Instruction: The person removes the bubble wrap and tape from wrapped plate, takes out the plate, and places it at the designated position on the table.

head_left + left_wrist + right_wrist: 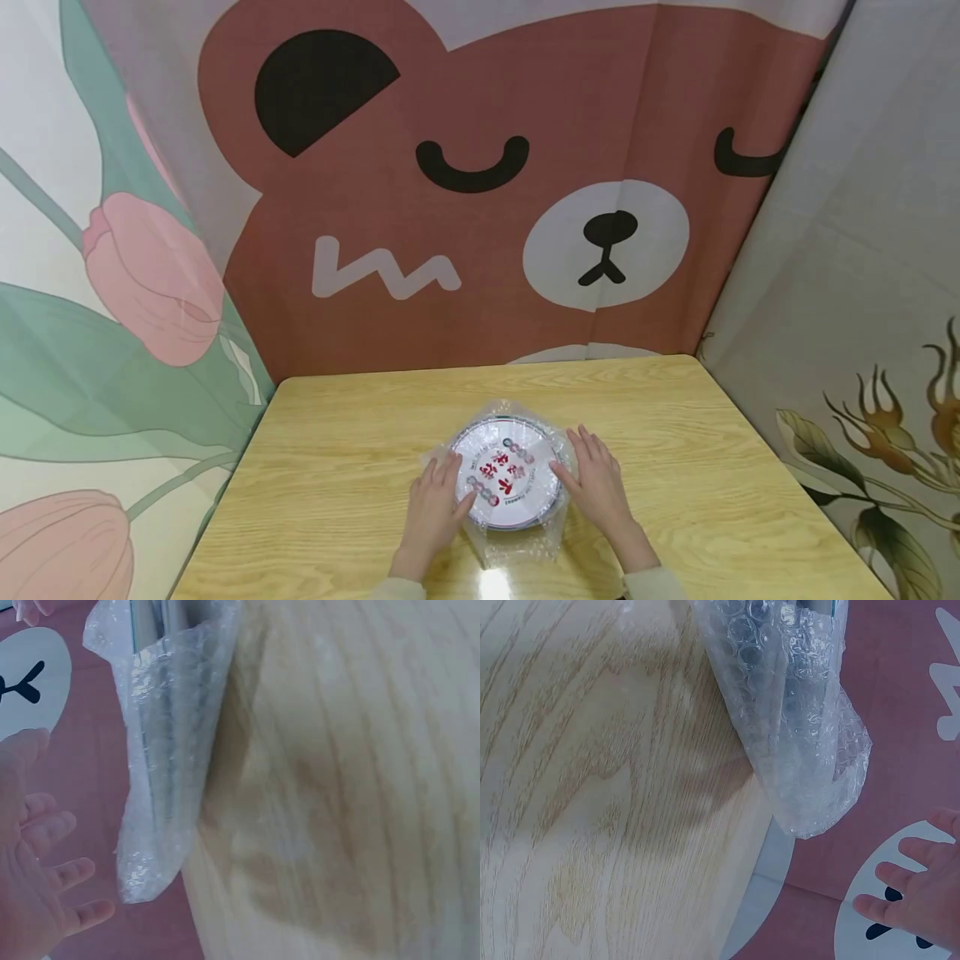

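Observation:
A round white plate (506, 475) with red characters and a blue rim lies face up on the table. Clear bubble wrap (517, 546) covers it; in the left wrist view, layered edges show through the bubble wrap (169, 727), like stacked plates. My left hand (435, 510) is at the left side of the bundle, fingers extended and thumb over the rim. On the opposite side is my right hand (600, 487), its fingers straight and its thumb near the plate's edge. Both wrist views show spread fingers beside the wrap. Whether the fingertips touch it, I cannot tell.
The light wooden table (337, 467) reaches back to a curtain (480, 233) printed with a brown bear. Flower-printed cloth hangs at the left (150, 275) and right (862, 275) sides.

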Demonstrator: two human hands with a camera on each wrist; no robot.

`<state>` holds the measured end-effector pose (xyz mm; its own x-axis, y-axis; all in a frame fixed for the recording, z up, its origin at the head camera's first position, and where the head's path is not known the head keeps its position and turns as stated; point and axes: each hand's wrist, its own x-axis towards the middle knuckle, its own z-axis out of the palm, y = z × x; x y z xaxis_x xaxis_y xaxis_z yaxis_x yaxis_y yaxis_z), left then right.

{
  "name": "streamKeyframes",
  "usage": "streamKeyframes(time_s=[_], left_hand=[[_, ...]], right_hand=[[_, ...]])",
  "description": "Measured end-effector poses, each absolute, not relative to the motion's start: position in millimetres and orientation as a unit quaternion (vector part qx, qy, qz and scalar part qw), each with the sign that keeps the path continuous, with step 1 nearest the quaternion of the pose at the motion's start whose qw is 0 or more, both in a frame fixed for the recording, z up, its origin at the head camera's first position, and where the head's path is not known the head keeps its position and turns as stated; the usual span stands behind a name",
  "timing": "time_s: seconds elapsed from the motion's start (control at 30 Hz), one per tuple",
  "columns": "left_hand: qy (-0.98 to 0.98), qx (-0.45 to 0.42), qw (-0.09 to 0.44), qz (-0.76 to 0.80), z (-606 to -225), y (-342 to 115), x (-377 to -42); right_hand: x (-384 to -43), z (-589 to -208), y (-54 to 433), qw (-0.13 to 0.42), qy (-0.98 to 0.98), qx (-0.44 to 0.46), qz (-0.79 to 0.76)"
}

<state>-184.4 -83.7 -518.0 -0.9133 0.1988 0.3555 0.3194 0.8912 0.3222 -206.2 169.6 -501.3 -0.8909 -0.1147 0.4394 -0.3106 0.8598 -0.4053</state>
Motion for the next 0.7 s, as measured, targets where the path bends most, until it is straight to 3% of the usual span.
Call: streamKeyframes(time_s=[0.7], left_hand=[[-0.953, -0.145, 0.109, -0.241, -538.3, -83.8, -181.8]], right_hand=[[-204.0, -501.7, 169.3, 0.196, -0.941, 0.112, 0.252]])
